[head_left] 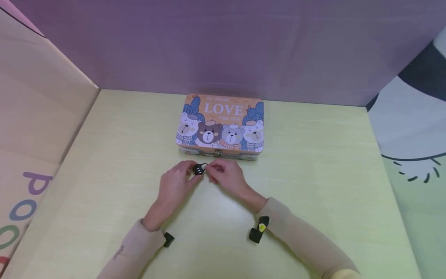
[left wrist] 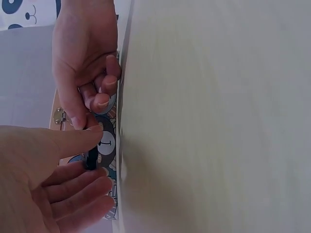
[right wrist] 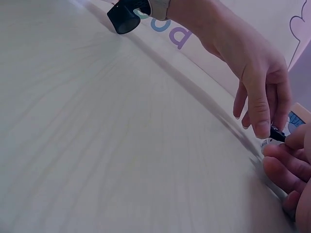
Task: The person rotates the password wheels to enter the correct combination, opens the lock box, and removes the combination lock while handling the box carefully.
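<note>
My left hand (head_left: 175, 183) pinches the body of a small black combination padlock (head_left: 198, 169) between thumb and fingers, just in front of the box. From the other side, my right hand (head_left: 228, 177) pinches the padlock's thin shackle with its fingertips. Pale marks show on the black body. Fingers cover much of the padlock (left wrist: 91, 159) in the left wrist view, and in the right wrist view only a dark bit of it shows. Behind both hands sits a lidded box (head_left: 223, 126) printed with cartoon bears and the word LOVE, its lid down. A small metal clasp (head_left: 218, 152) is on its front.
The box stands on a pale wood-grain table (head_left: 313, 162), near its back edge. A purple backdrop (head_left: 223, 46) rises behind it. Printed panels stand at the left and right sides. A dark wrist camera (head_left: 257, 232) is strapped at the right sleeve.
</note>
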A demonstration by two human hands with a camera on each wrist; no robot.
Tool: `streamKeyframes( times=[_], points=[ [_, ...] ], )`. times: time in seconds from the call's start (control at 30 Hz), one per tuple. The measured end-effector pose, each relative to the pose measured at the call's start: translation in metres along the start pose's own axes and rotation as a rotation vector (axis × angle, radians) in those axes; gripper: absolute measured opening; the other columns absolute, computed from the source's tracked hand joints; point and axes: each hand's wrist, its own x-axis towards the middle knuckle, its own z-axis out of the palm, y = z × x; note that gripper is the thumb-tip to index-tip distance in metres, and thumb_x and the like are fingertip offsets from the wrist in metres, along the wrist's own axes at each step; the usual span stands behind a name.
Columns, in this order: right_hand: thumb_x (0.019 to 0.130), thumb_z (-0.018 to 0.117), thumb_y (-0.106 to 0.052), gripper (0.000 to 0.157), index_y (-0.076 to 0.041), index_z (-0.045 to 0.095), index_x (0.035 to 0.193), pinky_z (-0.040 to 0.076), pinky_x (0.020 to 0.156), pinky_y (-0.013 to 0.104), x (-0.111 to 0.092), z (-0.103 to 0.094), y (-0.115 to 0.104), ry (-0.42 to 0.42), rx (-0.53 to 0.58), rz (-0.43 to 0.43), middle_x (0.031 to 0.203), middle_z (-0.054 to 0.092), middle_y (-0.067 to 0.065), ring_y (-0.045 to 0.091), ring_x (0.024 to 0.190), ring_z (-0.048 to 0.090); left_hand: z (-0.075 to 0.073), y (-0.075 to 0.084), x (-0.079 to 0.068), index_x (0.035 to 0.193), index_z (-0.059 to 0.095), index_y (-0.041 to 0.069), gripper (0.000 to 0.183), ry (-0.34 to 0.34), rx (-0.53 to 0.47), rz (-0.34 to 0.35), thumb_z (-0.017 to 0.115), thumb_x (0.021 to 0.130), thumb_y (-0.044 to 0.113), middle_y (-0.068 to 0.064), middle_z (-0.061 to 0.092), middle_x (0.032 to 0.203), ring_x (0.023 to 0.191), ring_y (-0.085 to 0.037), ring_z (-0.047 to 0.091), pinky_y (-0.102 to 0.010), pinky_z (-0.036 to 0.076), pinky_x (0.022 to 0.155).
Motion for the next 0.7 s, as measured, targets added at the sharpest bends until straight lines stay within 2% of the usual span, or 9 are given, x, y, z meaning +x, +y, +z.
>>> streamKeyframes(
  times=[0.2,0.37,0.7],
  points=[
    [0.096,0.064,-0.028,0.014,-0.017,0.073,0.099,0.053,0.056,0.028,0.0010,0.0014,-0.0014,-0.020,-0.065,-0.028,0.072,0.069,-0.004,0.012,0.062,0.063,-0.0016,0.0009,-0.0031,0.108,0.069,0.005,0.037,-0.006,0.021,-0.014,0.083,0.080,0.025,-0.007,0.071,0.091,0.075,-0.018,0.065,-0.032,0.056,0.061],
    [0.096,0.064,-0.028,0.014,-0.017,0.073,0.098,0.054,0.064,0.028,0.0032,0.0032,-0.0019,-0.028,-0.108,-0.040,0.070,0.068,-0.006,0.010,0.063,0.063,-0.0022,0.0008,-0.0054,0.107,0.069,0.005,0.036,-0.005,0.031,-0.027,0.083,0.080,0.024,-0.007,0.071,0.090,0.073,-0.018,0.064,-0.031,0.054,0.059],
    [0.095,0.064,-0.032,0.015,-0.020,0.073,0.094,0.051,0.069,0.029,0.0060,0.0056,-0.0060,-0.039,-0.181,-0.030,0.066,0.066,-0.009,0.008,0.061,0.062,-0.0039,0.0010,-0.0087,0.105,0.069,0.005,0.034,-0.002,0.051,-0.044,0.082,0.081,0.024,-0.008,0.071,0.090,0.075,-0.021,0.068,-0.035,0.056,0.059]
  ],
)
